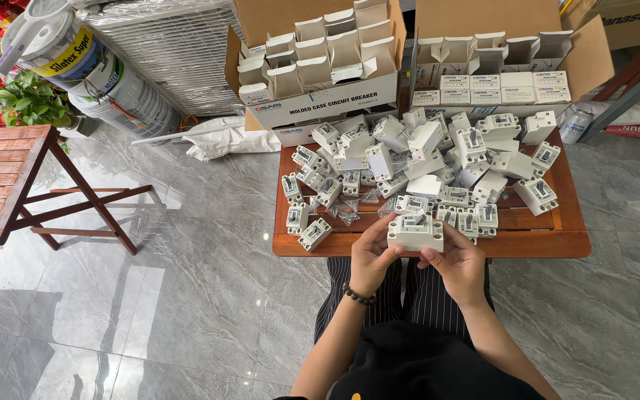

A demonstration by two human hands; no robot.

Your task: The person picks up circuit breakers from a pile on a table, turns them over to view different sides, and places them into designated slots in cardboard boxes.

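Black clothing and striped trousers (409, 296) fill the bottom of the view, that's the person's lap, sitting right up against a low wooden table (557, 241).

Biggest stuff first: grey marble-look floor (187, 296) all round, then the table itself, and at its far edge two open cardboard cartons. Left carton (320, 100) is stuffed with small white boxes with flaps up, right carton (594, 63) has the same kind of boxes, some open, some shut in a neat row. Off to the left there's a second wooden table (1, 178), a potted green plant (31, 100) and a couple of plastic buckets (112, 81) behind it.

Tabletop is covered by a heap of white breaker units (424, 159), tumbled every which way, with a few little clear screw bags (347, 211) near the front edge.

Now the hands. Left hand (372, 255) and right hand (459, 261) both grip one white breaker (415, 231), held just over the table's near edge, switch side facing up. Fingers of each hand are curled round its ends, thumbs on the near side. Left wrist has a dark bead bracelet (359, 296).
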